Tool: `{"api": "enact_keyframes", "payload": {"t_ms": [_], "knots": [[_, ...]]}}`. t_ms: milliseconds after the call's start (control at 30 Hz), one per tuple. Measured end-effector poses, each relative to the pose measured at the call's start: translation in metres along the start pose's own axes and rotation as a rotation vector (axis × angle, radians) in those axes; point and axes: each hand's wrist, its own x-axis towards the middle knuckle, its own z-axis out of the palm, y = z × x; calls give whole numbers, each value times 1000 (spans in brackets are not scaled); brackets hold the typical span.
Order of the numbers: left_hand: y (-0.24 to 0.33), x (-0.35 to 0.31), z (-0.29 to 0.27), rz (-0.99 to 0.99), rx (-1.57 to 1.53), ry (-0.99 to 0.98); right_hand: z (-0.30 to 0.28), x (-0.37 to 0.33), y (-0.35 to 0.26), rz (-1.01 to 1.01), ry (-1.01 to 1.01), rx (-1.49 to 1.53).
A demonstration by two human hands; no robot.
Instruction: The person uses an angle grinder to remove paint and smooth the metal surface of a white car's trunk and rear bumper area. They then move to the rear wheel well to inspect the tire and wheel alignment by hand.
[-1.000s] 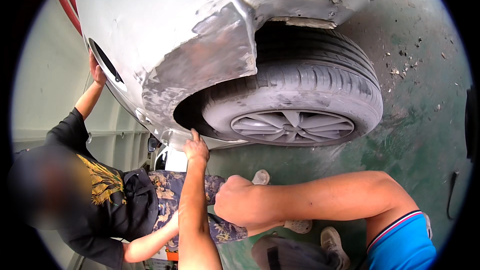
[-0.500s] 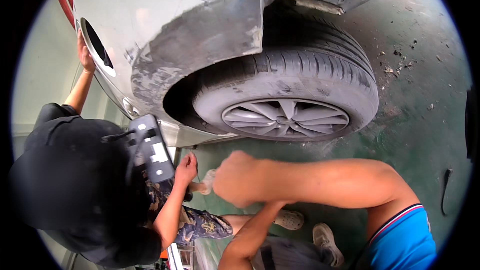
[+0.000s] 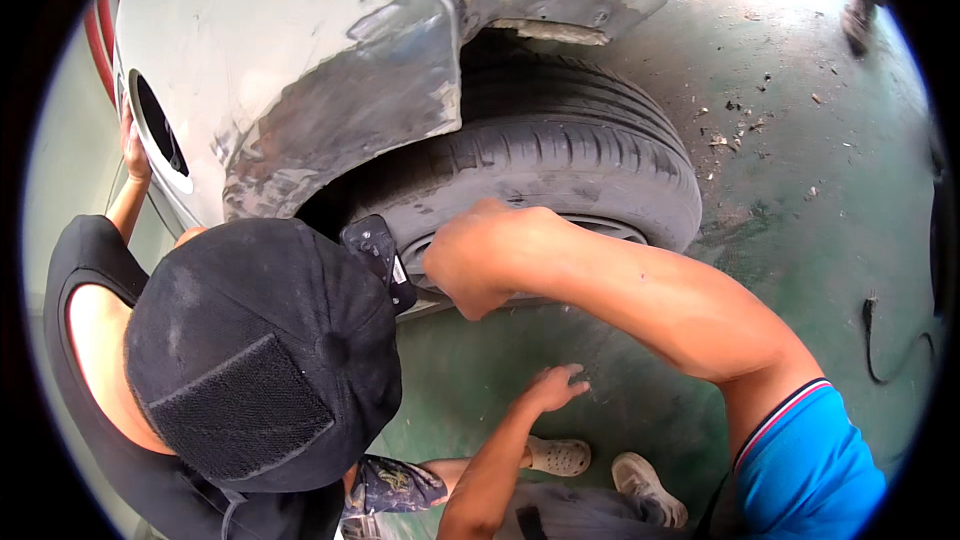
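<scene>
My right hand (image 3: 468, 258) is closed in a fist in front of the lower rim of the car wheel (image 3: 425, 240). Whatever it may hold is hidden, and I cannot tell whether it touches the wheel. Lower down, my left hand (image 3: 556, 388) hangs above the floor with its fingers spread and nothing in them. Above the tyre (image 3: 560, 180), the pale car body (image 3: 270, 20) carries a grey, sanded-looking patch (image 3: 350, 90) along the wheel arch.
A co-worker in a black cap (image 3: 250, 350) leans in close at the left, a dark device (image 3: 378, 255) at the cap's front. That person's hand (image 3: 134, 148) rests by the round opening in the body. Debris (image 3: 740, 125) and a cable (image 3: 872, 340) lie on the green floor (image 3: 790, 240).
My right fist has risen toward the wheel. My left hand, hidden before under my right forearm, now shows open. The co-worker's head has come right, and the car has shifted left in view.
</scene>
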Motion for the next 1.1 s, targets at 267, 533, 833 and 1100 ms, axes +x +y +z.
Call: {"api": "enact_keyframes", "payload": {"t_ms": [267,533,833,1100], "knots": [[-6,5,-5,25,-212,8,0,6,16,52,48,44],[5,-4,-15,24,-207,-9,-1,8,16,24,62,68],[0,13,-10,-5,-259,-58,8,16,28,-2,82,132],[-52,22,4,12,-255,21,5,11,28,-10,67,89]]}}
